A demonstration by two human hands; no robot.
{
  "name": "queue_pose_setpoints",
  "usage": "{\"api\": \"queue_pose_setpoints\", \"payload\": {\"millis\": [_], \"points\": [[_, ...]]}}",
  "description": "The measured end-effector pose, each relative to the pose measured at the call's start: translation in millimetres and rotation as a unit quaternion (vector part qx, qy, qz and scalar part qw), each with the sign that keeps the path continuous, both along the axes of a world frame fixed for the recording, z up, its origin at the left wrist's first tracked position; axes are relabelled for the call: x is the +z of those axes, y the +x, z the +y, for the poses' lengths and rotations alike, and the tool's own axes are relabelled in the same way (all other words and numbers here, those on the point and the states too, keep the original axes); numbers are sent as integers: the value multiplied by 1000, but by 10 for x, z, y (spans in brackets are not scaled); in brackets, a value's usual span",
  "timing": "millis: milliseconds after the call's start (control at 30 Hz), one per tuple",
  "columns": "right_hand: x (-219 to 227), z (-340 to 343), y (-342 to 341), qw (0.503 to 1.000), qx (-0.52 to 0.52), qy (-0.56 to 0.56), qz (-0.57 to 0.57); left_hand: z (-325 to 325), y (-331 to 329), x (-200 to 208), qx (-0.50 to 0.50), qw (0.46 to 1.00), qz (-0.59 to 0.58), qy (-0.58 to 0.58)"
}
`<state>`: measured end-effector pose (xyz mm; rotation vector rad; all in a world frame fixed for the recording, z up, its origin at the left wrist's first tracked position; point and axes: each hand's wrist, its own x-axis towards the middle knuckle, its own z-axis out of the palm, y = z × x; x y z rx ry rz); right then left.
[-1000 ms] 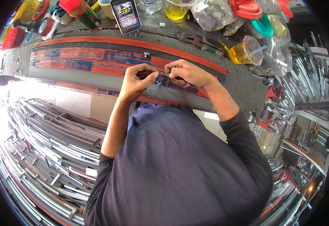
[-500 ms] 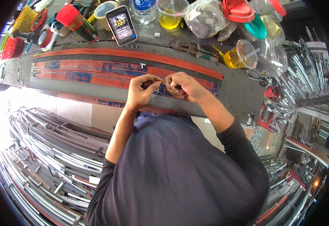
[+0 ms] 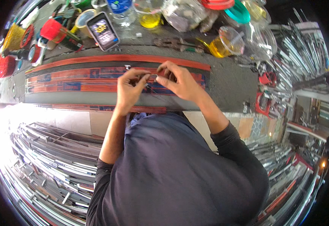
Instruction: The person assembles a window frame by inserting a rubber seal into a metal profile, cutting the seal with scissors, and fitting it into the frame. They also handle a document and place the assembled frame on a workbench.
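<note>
Left hand (image 3: 128, 90) pinches small greyish piece (image 3: 154, 76) over red-and-blue-wrapped strips (image 3: 85, 75); right hand (image 3: 181, 82) just beside it, thumb and fingers parted, contact unclear. Beyond: clear cup (image 3: 230, 33), yellow liquid (image 3: 218, 49) inside; farther cup (image 3: 148, 9), same; plastic bag (image 3: 183, 15) beside that, contents unclear

A small piece (image 3: 154, 76), pale and silvery with darker edges, is pinched at its left end by the thumb and fingertip of the left hand (image 3: 128, 88). It looks short and roughly rectangular, with its longer side running left to right. Its right end sits at the thumb tip of the right hand (image 3: 181, 82); whether the two touch is unclear. It appears in front of long red-and-blue strips (image 3: 106, 73), toward their right half. Its finer details are too small to tell.
</note>
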<state>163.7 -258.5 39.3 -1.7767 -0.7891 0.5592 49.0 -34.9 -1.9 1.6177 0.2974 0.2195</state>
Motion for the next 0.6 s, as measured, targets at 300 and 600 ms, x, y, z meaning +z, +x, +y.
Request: {"api": "queue_pose_setpoints", "payload": {"millis": [300, 600], "points": [[80, -1309, -221, 975, -56, -157, -144, -17, -573, 214, 147, 946, -6, 288], [-155, -2015, -745, 928, -108, -312, -174, -590, -966, 133, -10, 963, -18, 269]]}}
